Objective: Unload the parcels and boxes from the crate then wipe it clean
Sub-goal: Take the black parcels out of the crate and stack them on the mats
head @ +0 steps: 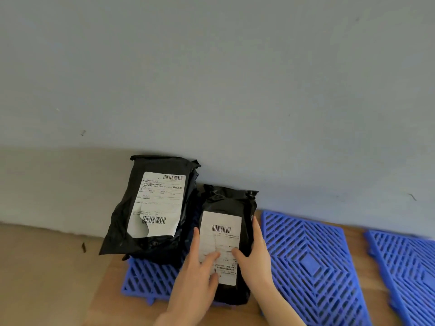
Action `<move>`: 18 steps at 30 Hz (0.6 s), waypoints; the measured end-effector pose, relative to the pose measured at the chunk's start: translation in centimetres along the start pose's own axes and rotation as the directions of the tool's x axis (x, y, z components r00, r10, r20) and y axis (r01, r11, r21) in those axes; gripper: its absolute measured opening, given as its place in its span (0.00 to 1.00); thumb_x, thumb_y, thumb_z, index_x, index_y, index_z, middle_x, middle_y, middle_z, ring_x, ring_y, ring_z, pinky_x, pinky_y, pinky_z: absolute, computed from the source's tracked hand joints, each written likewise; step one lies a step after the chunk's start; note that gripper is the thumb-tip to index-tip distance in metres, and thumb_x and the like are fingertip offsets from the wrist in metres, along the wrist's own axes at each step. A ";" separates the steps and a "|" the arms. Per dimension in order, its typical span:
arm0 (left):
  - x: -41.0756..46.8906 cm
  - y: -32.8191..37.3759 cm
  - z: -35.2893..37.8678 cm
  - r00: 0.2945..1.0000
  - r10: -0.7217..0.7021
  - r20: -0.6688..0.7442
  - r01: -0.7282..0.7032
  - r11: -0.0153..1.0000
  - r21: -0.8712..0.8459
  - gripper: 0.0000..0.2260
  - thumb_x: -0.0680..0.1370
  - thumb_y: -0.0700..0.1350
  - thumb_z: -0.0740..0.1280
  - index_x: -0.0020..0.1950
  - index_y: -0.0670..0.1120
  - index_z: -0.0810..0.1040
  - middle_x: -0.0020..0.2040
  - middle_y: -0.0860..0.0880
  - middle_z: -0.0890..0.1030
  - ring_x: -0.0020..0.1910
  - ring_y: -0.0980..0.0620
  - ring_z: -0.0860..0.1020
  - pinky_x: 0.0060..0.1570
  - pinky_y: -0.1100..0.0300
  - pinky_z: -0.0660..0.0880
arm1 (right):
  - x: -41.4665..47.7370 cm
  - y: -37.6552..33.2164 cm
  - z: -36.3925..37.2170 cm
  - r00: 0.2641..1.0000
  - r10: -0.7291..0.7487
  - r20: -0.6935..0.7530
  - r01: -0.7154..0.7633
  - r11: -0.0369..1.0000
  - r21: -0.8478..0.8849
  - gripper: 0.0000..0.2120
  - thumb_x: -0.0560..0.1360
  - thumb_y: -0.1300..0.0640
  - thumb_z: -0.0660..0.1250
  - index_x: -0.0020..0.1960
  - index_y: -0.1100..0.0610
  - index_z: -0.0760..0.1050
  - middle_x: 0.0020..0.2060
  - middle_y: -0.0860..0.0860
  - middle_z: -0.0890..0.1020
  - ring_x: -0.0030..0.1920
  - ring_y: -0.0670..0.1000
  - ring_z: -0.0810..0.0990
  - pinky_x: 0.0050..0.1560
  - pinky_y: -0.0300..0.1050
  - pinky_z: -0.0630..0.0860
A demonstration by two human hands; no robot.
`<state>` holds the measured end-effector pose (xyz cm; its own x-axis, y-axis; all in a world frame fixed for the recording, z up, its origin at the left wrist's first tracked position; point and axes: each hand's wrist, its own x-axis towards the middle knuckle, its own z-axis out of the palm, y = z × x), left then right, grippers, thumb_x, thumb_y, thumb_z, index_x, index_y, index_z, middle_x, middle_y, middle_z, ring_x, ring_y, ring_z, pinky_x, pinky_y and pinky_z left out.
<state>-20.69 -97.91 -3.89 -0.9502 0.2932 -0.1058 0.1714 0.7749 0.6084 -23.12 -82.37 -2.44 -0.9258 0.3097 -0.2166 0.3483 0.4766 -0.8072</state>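
A small black parcel [229,203] with a white shipping label lies on a blue plastic grid mat [150,278] by the wall. My left hand [200,274] grips its left side, thumb across the label. My right hand [254,255] grips its right side, thumb on the label too. To the left, a larger black parcel [122,222] with a torn white label leans against the wall, on the same mat. No crate is in view.
Two more blue grid mats [310,260] [404,262] lie on the wooden floor to the right, along the grey wall [211,78]. A beige floor strip [47,267] runs on the left.
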 end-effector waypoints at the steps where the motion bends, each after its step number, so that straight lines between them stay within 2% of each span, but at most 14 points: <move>1: 0.5 -0.2 0.0 1.000 0.004 -0.007 -0.004 1.000 -0.004 0.21 0.81 0.49 0.61 0.75 0.55 0.65 0.73 0.56 0.22 0.76 0.56 0.57 0.68 0.65 0.67 | 0.5 0.1 0.2 1.000 0.003 0.012 -0.002 1.000 -0.017 0.42 0.75 0.63 0.68 0.77 0.41 0.48 0.68 0.49 0.70 0.60 0.47 0.75 0.46 0.36 0.78; 3: 1.5 -0.2 -0.1 0.999 0.014 -0.032 -0.014 1.000 -0.009 0.20 0.81 0.48 0.61 0.74 0.54 0.67 0.76 0.53 0.28 0.75 0.53 0.59 0.68 0.63 0.67 | 1.4 0.1 0.3 1.000 0.009 0.006 -0.009 1.000 -0.011 0.41 0.75 0.62 0.68 0.77 0.41 0.49 0.68 0.49 0.71 0.60 0.47 0.76 0.46 0.37 0.79; 6: 3.3 -0.1 -0.2 0.998 0.032 -0.060 -0.032 0.999 -0.009 0.19 0.82 0.48 0.61 0.74 0.53 0.68 0.78 0.51 0.32 0.73 0.52 0.61 0.68 0.63 0.67 | 2.5 -0.2 0.4 0.997 0.008 -0.075 -0.008 1.000 0.001 0.41 0.75 0.60 0.70 0.77 0.40 0.49 0.68 0.49 0.67 0.55 0.39 0.72 0.39 0.27 0.74; 7: 3.9 0.0 -0.2 0.997 0.040 -0.065 -0.041 0.999 -0.006 0.20 0.82 0.48 0.61 0.74 0.53 0.68 0.78 0.50 0.32 0.73 0.51 0.61 0.69 0.62 0.67 | 2.9 -0.4 0.5 0.993 -0.006 -0.117 0.005 1.000 -0.009 0.41 0.75 0.59 0.70 0.77 0.41 0.50 0.69 0.48 0.64 0.56 0.38 0.69 0.40 0.25 0.73; 8: 4.5 0.0 -0.1 0.997 0.045 -0.069 -0.045 0.999 -0.004 0.20 0.82 0.49 0.60 0.74 0.53 0.67 0.78 0.49 0.33 0.73 0.51 0.61 0.69 0.62 0.66 | 3.2 -0.4 0.6 0.988 -0.023 -0.153 0.020 1.000 -0.018 0.40 0.75 0.59 0.70 0.77 0.41 0.51 0.70 0.48 0.62 0.59 0.39 0.68 0.47 0.26 0.72; 10: 5.5 0.3 -0.1 0.996 0.041 -0.079 -0.041 0.999 -0.007 0.20 0.82 0.50 0.60 0.74 0.53 0.67 0.79 0.48 0.35 0.73 0.50 0.61 0.69 0.60 0.67 | 4.1 -0.5 0.8 0.983 -0.043 -0.179 0.038 0.999 -0.027 0.37 0.75 0.59 0.70 0.76 0.43 0.54 0.71 0.50 0.60 0.67 0.46 0.65 0.59 0.36 0.72; 11: 5.9 0.4 -0.1 0.996 0.034 -0.084 -0.035 0.999 -0.010 0.20 0.82 0.51 0.60 0.74 0.53 0.67 0.79 0.48 0.35 0.73 0.49 0.62 0.68 0.60 0.68 | 4.5 -0.6 0.7 0.985 -0.045 -0.167 0.039 0.999 -0.035 0.35 0.75 0.59 0.69 0.76 0.44 0.56 0.71 0.50 0.61 0.68 0.48 0.65 0.62 0.38 0.71; 14: 6.2 0.6 0.0 0.994 0.028 -0.106 -0.031 0.999 -0.028 0.21 0.82 0.52 0.60 0.75 0.54 0.66 0.79 0.48 0.35 0.74 0.49 0.61 0.69 0.60 0.66 | 5.2 -0.8 0.3 0.991 -0.064 -0.121 0.056 0.996 -0.069 0.32 0.76 0.58 0.68 0.76 0.47 0.58 0.72 0.50 0.61 0.70 0.47 0.64 0.60 0.28 0.65; 16: 5.4 0.4 0.4 0.988 0.065 -0.138 -0.070 0.997 -0.028 0.23 0.82 0.53 0.60 0.77 0.53 0.64 0.79 0.50 0.34 0.77 0.50 0.54 0.73 0.58 0.62 | 4.2 -0.6 -0.2 0.988 -0.108 -0.111 0.100 0.992 -0.076 0.31 0.77 0.55 0.67 0.76 0.45 0.57 0.74 0.48 0.58 0.73 0.46 0.59 0.65 0.33 0.63; 18: 3.7 0.2 0.7 0.977 0.104 -0.187 -0.110 0.994 -0.022 0.25 0.80 0.52 0.64 0.76 0.51 0.65 0.80 0.49 0.39 0.79 0.48 0.50 0.75 0.52 0.60 | 2.1 0.2 -0.4 0.974 -0.182 -0.132 0.168 0.979 -0.112 0.30 0.78 0.53 0.66 0.75 0.42 0.58 0.75 0.44 0.55 0.74 0.41 0.55 0.67 0.39 0.65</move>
<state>-23.99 -96.26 -4.77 -0.9591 0.2623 0.1064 0.2688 0.7257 0.6334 -24.97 -81.31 -2.83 -0.9461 0.3237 0.0087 0.2021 0.6112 -0.7653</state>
